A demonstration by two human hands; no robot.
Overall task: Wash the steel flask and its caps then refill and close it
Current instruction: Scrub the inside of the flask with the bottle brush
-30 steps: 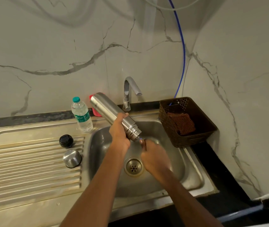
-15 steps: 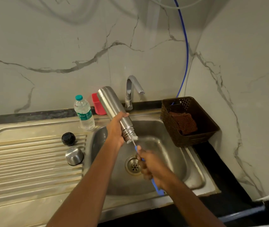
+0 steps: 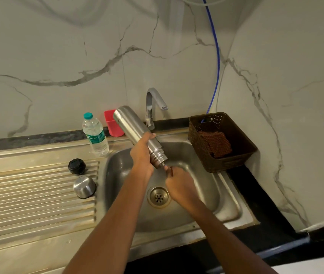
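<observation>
Scrubbing inside the tilted cylindrical brushed-steel flask (image 3: pixel 135 129).
Left hand (image 3: pixel 142 155): fingers grasp its body; right hand (image 3: pixel 178 186): fingers clench a thin stem (image 3: pixel 163 165) at its mouth; a rinse likely follows.

My flask (image 3: pixel 131 125) and one cap (image 3: pixel 84 187) are silver; the other cap (image 3: pixel 76 166) is black. The cup (image 3: pixel 112 123) is red, the basket (image 3: pixel 226 164) brown, the wall (image 3: pixel 58 46) white with grey lines.

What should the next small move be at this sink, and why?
Probably draw the right hand back from the mouth, pulling out the thin rod it pinches, for a scrubbing stroke. The left hand grips the cylindrical steel flask tilted mouth-down over the steel sink basin, and the right hand sits right against the mouth.
</observation>
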